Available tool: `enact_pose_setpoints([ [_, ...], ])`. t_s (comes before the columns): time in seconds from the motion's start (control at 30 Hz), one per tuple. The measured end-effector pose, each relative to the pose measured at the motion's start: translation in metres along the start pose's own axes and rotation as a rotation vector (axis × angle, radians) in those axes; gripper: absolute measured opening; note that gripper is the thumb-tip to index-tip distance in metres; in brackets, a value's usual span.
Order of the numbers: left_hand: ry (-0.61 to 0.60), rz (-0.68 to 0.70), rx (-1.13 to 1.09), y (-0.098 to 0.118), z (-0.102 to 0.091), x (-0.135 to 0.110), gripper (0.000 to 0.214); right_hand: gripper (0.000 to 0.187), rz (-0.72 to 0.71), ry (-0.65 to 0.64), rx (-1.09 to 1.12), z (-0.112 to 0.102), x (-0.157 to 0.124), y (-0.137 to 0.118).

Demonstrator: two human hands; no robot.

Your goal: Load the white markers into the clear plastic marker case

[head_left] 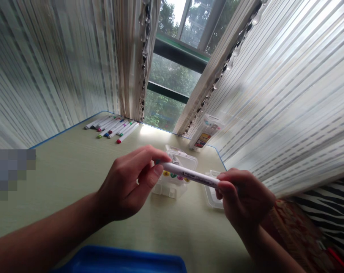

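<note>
A white marker pen (190, 174) is stretched level between my two hands, above the table. My left hand (132, 180) pinches its left end, where a bit of teal shows at the tip. The right end is gripped by the thumb and fingers of my right hand (242, 193). Below and behind the pen stands a clear plastic case (172, 191) with a raised lid, holding several markers whose coloured round ends show. Close to my right hand lies a clear plastic tray or lid (213, 197), partly covered by that hand.
Several white markers with coloured ends (112, 127) lie in a group at the table's far left. A clear labelled box (206, 132) stands upright at the back right. A blue tray (126, 261) sits at the near edge. Curtains (89, 57) and a window border the green table (60, 170).
</note>
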State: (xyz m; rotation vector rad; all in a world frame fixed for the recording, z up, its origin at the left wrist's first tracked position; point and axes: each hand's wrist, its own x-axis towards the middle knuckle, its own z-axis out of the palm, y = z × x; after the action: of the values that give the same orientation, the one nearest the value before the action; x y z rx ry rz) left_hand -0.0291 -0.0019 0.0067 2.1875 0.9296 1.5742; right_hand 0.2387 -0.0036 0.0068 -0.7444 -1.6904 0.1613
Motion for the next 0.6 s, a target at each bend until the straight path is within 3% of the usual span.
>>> enact_pose_setpoints([
  [0.17,0.006,-0.038,0.035,0.0,0.0,-0.001,0.016,0.013,0.021,0.123,0.173,0.009,0.003,0.0],
  [0.4,0.031,0.017,-0.01,-0.001,0.002,0.0,0.015,0.014,0.154,0.15,0.231,0.012,0.003,0.002],
  [0.6,0.083,0.058,-0.008,-0.002,0.003,0.001,0.017,0.014,0.16,0.142,0.221,0.011,0.004,-0.001],
])
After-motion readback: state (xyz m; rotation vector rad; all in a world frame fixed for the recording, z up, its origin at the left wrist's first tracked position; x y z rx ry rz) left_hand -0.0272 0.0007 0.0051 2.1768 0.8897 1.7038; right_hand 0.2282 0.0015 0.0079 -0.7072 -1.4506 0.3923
